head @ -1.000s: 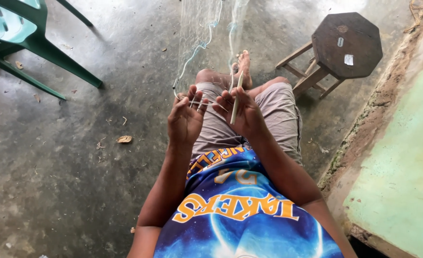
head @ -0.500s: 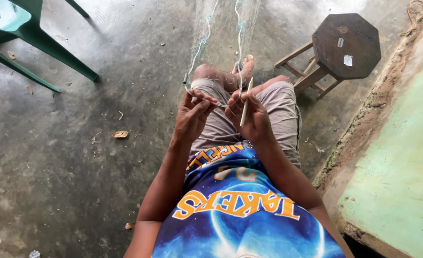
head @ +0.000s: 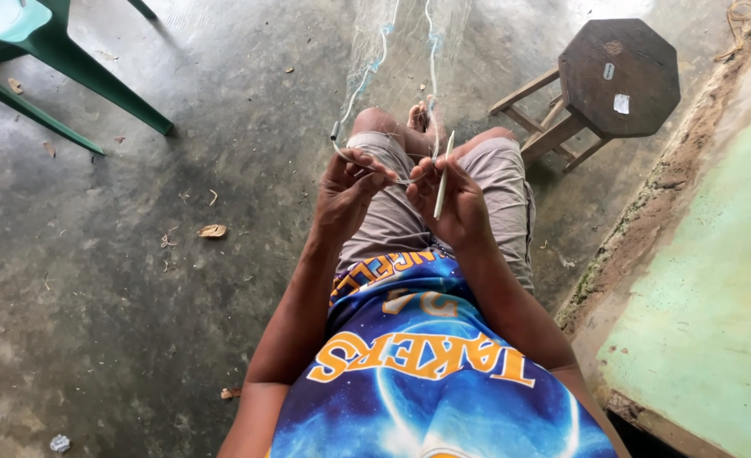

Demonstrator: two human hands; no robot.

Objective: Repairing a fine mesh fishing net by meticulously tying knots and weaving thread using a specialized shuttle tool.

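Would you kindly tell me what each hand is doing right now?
Left hand: fingers pinched shut on the fishing net line.
Right hand: shut on a thin white netting needle.

fishing net (head: 409,51): thin translucent mesh, blue cord edges; netting needle (head: 443,176): smooth pale plastic or wood, can't tell; stool (head: 617,76): dark worn matt wood; chair (head: 28,42): glossy green plastic; floor (head: 121,297): rough stained concrete

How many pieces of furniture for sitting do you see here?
2. A green plastic chair stands at the top left, partly cut off by the frame. A dark wooden stool stands at the top right, beside the person's knee.
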